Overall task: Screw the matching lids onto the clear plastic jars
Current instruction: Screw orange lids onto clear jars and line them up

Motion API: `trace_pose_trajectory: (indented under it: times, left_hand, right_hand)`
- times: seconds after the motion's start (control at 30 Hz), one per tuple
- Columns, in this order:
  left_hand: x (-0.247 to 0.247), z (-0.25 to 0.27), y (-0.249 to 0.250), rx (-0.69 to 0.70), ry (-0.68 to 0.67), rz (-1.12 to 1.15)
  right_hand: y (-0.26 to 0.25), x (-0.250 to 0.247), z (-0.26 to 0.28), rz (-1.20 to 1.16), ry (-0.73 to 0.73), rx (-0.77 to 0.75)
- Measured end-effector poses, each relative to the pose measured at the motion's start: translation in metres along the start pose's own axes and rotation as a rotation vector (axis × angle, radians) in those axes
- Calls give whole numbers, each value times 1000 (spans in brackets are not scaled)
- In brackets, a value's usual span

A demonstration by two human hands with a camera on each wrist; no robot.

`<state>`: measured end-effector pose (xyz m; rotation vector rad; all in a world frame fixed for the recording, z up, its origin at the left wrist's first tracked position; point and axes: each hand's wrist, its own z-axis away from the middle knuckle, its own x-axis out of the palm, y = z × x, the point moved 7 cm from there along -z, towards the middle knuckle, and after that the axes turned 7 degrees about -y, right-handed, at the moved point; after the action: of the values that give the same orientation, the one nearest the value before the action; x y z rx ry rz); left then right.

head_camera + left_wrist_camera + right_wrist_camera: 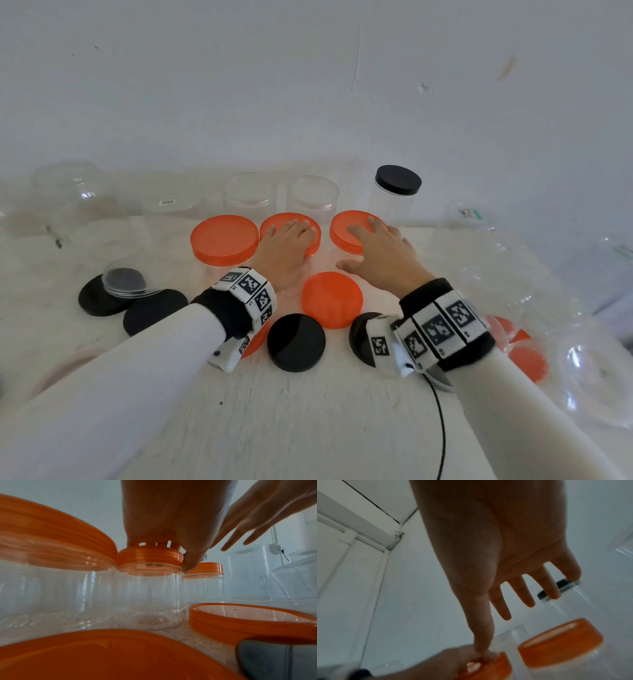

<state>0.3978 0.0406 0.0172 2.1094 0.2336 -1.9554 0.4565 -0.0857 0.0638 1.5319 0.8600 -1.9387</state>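
Two hands reach forward over the white tabletop (308,428), each above an orange lid. The left hand (287,250) lies on the middle orange lid (317,230); in the left wrist view its fingers curl over the top and the thumb (190,561) presses the ribbed side, so it grips this lid. This lid sits on a clear plastic jar (149,596) with a rounded shoulder, and the jar stands on the tabletop. The right hand (383,250) is spread wide above the right orange lid (342,226), which also sits on a clear jar. In the right wrist view its fingers (527,597) are straight and apart and hold nothing; I cannot tell whether the palm touches the lid.

To the left stands a third jar with a bigger orange lid (224,240). One loose orange lid (331,299) lies flat between the wrists. Near it lie several black lids (296,342). Behind the hands there is a tall clear jar with a black lid (398,180) screwed on, and beside it open clear jars (313,198) in a row at the wall. One jar further left has a small white label (167,202), but the writing is too small to read. At the far right another label (467,214) has green colour, also not readable.

Both wrists carry bands with black-and-white square markers (250,284), and the sleeves are white.
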Motion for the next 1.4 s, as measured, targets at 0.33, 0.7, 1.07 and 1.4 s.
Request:
trace_pose_trajectory:
  times: [0.33,0.7,1.07,1.4]
  left_hand:
    - [1,-1,1,-1,-9,30]
    - [-3,1,5,-61,-135,90]
    - [23,34,75,275,-282,207]
    - [55,11,63,170,-460,10]
  right_hand:
    - [73,8,96,-1,-215,20]
    - [104,33,107,171,-305,19]
    - [101,29,115,134,-125,-133]
    - [99,4,122,114,90,-224]
